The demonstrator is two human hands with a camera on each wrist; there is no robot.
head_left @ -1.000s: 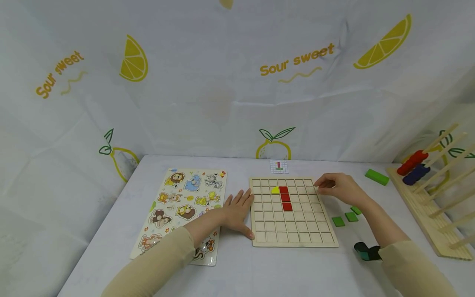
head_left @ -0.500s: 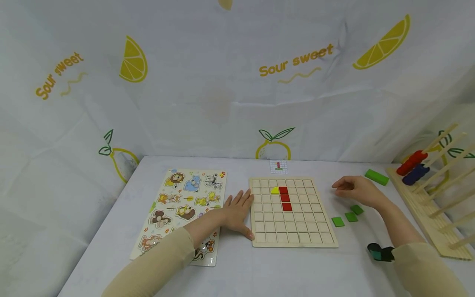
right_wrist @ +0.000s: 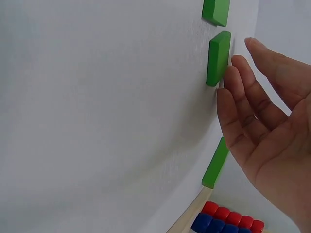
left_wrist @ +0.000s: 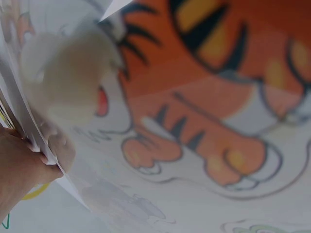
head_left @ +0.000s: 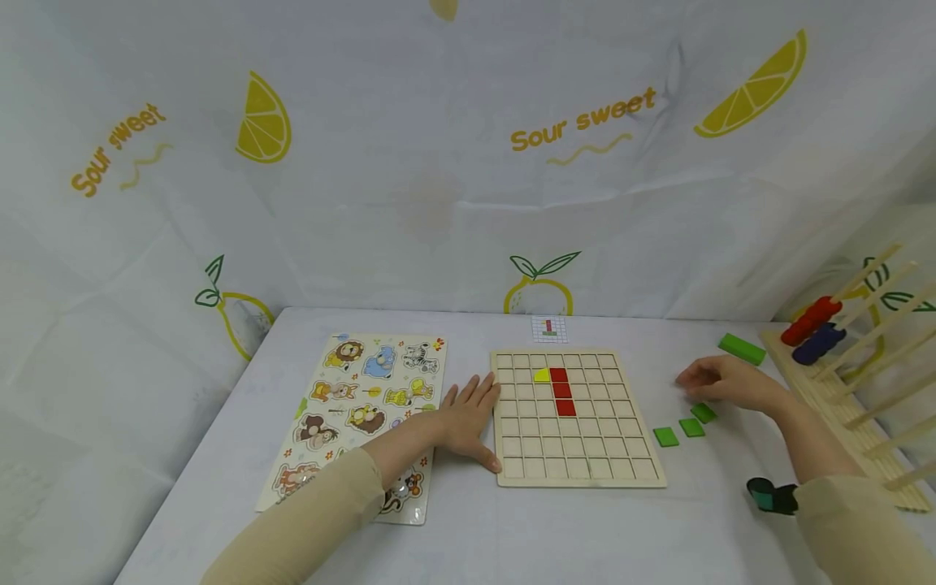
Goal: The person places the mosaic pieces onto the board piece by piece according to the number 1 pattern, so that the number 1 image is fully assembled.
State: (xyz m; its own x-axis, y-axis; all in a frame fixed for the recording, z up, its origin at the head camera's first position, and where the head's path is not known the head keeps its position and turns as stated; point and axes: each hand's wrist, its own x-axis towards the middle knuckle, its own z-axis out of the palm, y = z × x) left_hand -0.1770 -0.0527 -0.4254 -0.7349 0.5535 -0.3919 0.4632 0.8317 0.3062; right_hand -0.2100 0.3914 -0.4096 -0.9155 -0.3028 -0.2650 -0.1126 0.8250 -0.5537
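Observation:
My left hand lies with fingers spread at the left edge of a wooden grid board, its thumb and fingertips touching that edge. On the board, a column of red square tiles stands beside a yellow curved-edged tile. Right of the board, my right hand hovers just behind several green square tiles. The right wrist view shows its fingers loosely bent, thumb apart, nothing held, close to one green tile.
A longer green block lies behind my right hand. At far right stands a wooden peg rack with red and blue beads. An animal puzzle board lies under my left forearm. A small printed grid card sits behind the grid board.
My right hand has moved away from the grid board's right edge, rightward and slightly nearer, to the green tiles. The left hand and the tiles have stayed put.

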